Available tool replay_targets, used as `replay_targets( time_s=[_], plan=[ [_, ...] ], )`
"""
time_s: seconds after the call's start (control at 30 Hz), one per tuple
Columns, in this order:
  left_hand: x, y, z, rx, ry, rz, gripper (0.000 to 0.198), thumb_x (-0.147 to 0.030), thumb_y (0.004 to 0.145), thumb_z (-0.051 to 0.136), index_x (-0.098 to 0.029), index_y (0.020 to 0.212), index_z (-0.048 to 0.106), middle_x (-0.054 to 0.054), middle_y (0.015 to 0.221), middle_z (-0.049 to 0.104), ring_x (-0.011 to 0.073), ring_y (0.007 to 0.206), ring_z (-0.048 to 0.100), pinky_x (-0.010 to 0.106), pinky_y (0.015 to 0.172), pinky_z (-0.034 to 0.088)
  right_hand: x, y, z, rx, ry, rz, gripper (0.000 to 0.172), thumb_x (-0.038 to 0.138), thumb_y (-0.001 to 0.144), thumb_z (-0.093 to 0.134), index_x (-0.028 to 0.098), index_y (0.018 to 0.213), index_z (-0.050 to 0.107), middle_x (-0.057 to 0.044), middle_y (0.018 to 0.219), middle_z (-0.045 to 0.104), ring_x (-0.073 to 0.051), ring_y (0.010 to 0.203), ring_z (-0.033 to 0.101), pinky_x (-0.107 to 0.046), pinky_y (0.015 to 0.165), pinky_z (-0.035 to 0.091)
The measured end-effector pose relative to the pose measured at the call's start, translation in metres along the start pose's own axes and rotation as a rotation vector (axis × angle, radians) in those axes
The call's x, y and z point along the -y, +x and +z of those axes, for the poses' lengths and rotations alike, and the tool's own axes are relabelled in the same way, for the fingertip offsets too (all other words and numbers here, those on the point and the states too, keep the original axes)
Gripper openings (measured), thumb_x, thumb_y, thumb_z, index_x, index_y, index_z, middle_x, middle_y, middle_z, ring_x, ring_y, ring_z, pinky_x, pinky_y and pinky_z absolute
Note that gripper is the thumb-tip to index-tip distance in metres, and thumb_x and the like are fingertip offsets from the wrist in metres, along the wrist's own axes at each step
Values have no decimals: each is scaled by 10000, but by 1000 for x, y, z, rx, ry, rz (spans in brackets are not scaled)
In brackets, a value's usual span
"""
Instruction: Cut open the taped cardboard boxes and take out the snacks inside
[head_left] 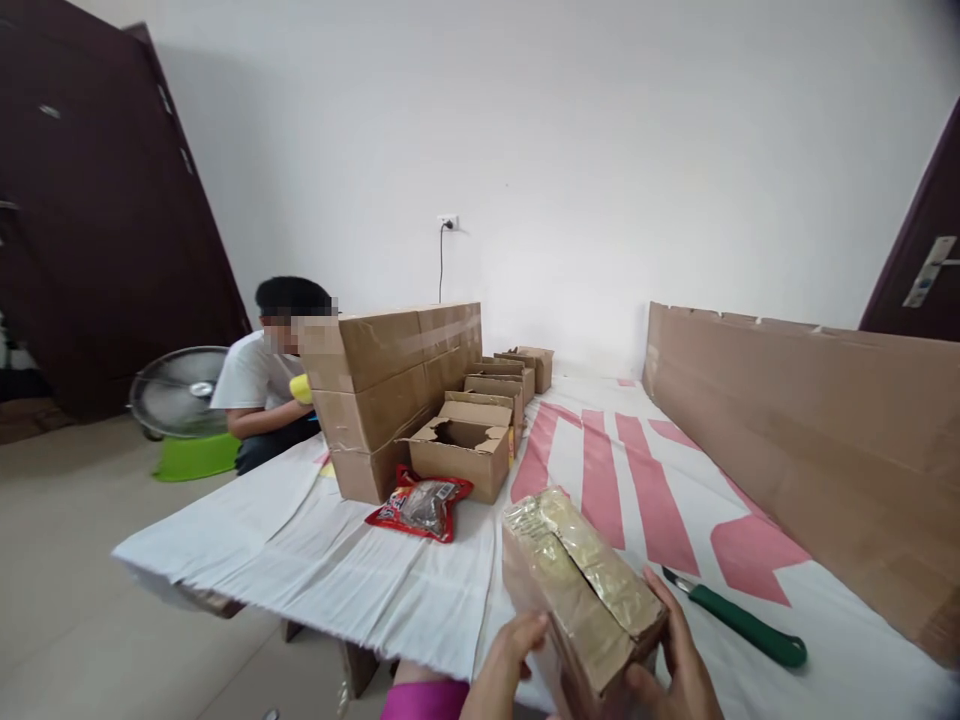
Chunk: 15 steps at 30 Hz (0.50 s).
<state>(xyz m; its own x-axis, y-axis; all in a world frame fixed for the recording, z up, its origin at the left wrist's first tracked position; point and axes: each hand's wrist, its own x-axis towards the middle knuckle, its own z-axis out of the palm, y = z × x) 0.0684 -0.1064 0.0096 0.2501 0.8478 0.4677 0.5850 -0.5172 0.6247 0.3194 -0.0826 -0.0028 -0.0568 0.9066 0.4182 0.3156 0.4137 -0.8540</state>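
A taped cardboard box (592, 575) is tilted between my two hands near the table's front edge. Clear tape covers its flaps, and a dark gap runs along the seam. My left hand (506, 660) grips the box's near left side. My right hand (679, 650) holds its right end, with fingers on the side and corner. Right of the box, a green-handled cutter knife (742, 620) lies on the cloth. A red and clear plastic packet (424, 503) rests farther left, in front of an open cardboard box (469, 455).
Several open boxes (499, 390) run back in a row beside a stack of closed boxes (382, 390). A long cardboard panel (802, 440) stands along the right. Beyond the table's left side, a person (262, 375) sits near a fan (184, 390).
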Motion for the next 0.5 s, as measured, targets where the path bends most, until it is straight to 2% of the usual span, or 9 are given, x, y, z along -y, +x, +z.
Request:
replay_targets(
  time_s=[0.07,0.17,0.2,0.27,0.3,0.37,0.43,0.5],
  plan=[
    [1,22,-16,-74,-6,5,482,-439,864,508,-321,1327,442,120,1418,419,304,1336,389,528,1092,348,-7,4,-13,-6,64,34,798,612,838,534,190,1451,244,-170,1477,386,-302,1349,392,-381,1063,400],
    [13,63,-35,-231,-36,-127,521,-418,897,484,-261,1382,374,127,1540,226,318,1429,207,579,1129,227,-10,2,-12,-10,166,95,669,602,859,508,221,1387,355,-145,1407,485,-277,1285,475,-359,1034,426],
    [19,75,-38,-202,-94,-132,563,-435,890,497,-251,1400,346,127,1553,208,324,1435,187,579,1127,226,-9,0,-9,-19,184,110,648,610,858,502,227,1367,386,-136,1387,510,-274,1264,496,-357,1031,426],
    [28,90,-40,-94,-250,-109,589,-442,901,479,-240,1424,296,138,1514,311,309,1390,308,535,1100,305,-2,0,-4,-54,180,127,634,621,844,515,225,1334,446,-121,1355,545,-278,1245,511,-360,1040,414],
    [30,92,-40,-63,-296,-101,580,-438,904,478,-238,1418,299,138,1475,377,298,1347,378,508,1076,348,2,1,-4,-75,173,132,628,619,844,515,224,1330,462,-114,1353,549,-280,1255,500,-364,1051,402],
    [28,85,-38,-87,-285,-109,534,-423,901,500,-239,1378,349,131,1361,496,280,1226,498,470,1009,421,10,6,-7,-105,169,148,602,599,869,485,232,1347,465,-96,1370,538,-280,1306,446,-382,1082,370],
    [20,69,-39,-146,-179,-109,478,-400,884,540,-245,1317,412,114,1221,563,261,1080,570,440,918,479,14,14,-16,-110,172,164,570,587,900,425,243,1353,473,-82,1378,535,-284,1329,417,-410,1092,362],
    [12,50,-40,-161,-78,-46,408,-360,871,568,-254,1250,465,91,1105,576,240,970,596,401,831,515,13,21,-28,-83,144,161,567,596,912,377,235,1329,507,-91,1354,557,-297,1294,459,-430,1063,401]
  ],
)
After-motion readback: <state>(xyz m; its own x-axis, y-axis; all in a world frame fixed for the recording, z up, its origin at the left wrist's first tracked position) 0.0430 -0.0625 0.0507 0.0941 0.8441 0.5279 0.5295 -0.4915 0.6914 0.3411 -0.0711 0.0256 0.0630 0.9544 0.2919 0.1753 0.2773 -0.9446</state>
